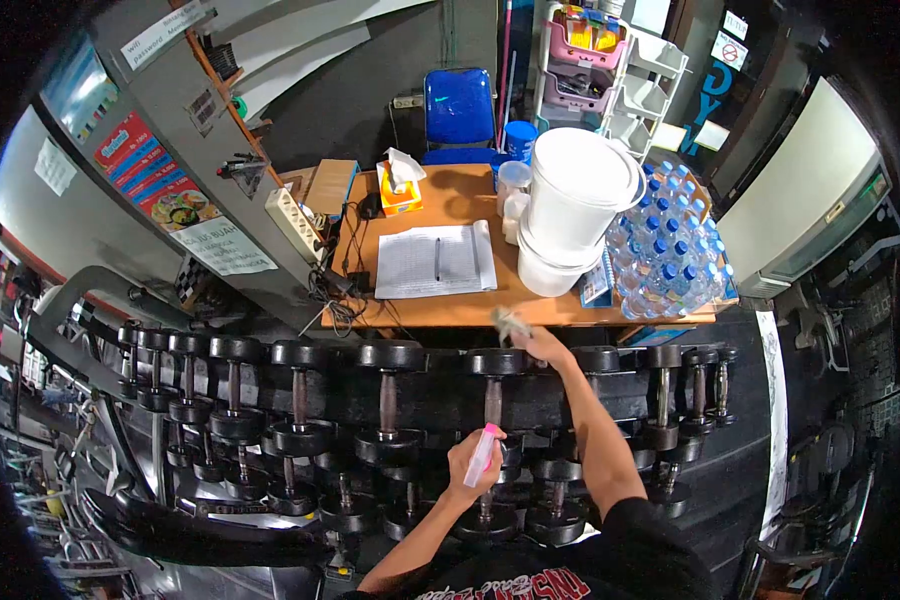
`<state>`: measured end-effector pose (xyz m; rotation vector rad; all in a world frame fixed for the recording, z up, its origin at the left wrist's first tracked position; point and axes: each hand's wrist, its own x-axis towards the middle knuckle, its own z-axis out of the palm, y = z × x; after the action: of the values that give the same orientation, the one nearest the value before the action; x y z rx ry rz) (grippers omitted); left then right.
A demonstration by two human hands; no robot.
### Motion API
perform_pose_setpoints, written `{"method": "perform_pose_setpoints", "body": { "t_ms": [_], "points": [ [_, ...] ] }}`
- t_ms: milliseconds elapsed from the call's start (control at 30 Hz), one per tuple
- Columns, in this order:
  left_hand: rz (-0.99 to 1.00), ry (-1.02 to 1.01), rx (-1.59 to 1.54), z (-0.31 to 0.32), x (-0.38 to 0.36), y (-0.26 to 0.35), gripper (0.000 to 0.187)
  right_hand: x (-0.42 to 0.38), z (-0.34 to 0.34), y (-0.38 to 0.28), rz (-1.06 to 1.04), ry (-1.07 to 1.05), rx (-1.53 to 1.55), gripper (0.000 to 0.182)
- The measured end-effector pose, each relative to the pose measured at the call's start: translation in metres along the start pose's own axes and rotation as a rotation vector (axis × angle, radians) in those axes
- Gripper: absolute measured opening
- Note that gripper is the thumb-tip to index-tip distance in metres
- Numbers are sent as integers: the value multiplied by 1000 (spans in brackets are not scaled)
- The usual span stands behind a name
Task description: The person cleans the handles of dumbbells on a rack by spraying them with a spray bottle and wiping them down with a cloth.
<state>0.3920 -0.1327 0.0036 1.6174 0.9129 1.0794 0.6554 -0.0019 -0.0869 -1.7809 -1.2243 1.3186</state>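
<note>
My left hand point(473, 464) is closed around a pink-and-white spray bottle point(481, 456); only its narrow top shows, and the rest is hidden by my fingers. It is held above the near part of the dumbbell rack. My right hand point(546, 347) grips a greyish cloth point(511, 323), slightly blurred, by the desk's front edge. Below the cloth is the far end of a black dumbbell point(496, 361) with a worn metal handle. Another dumbbell point(389, 400) lies to its left on the same row.
Behind the rack stands a wooden desk point(440, 312) with a paper sheet and pen point(437, 260), a tissue box point(401, 195), white buckets point(580, 200) and several water bottles point(670, 250). Cables point(342, 310) hang at its left edge. A blue chair point(459, 110) is behind.
</note>
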Motion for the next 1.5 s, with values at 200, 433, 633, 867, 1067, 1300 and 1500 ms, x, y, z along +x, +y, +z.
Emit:
{"method": "perform_pose_setpoints", "body": {
  "t_ms": [200,433,633,867,1067,1300,1500],
  "points": [
    [49,33,-76,-7,2,-9,8,-29,-38,-117,-89,-358,-582,50],
    [-26,-54,-79,-12,14,0,9,28,-50,-77,-164,100,-459,58],
    [-31,36,-171,-10,13,1,9,48,22,-67,-227,-544,-234,65],
    [-53,-35,-157,-12,16,-2,10,-12,8,-130,-326,-485,-686,70],
    [-26,-39,-132,-13,12,-8,10,-7,-52,-59,-415,77,-259,50],
    [18,-45,-48,-7,4,-1,10,3,19,-80,-162,-302,-342,71],
    [29,-9,-90,-7,-2,4,10,-63,12,-125,-237,-252,-499,65]
  ]
}}
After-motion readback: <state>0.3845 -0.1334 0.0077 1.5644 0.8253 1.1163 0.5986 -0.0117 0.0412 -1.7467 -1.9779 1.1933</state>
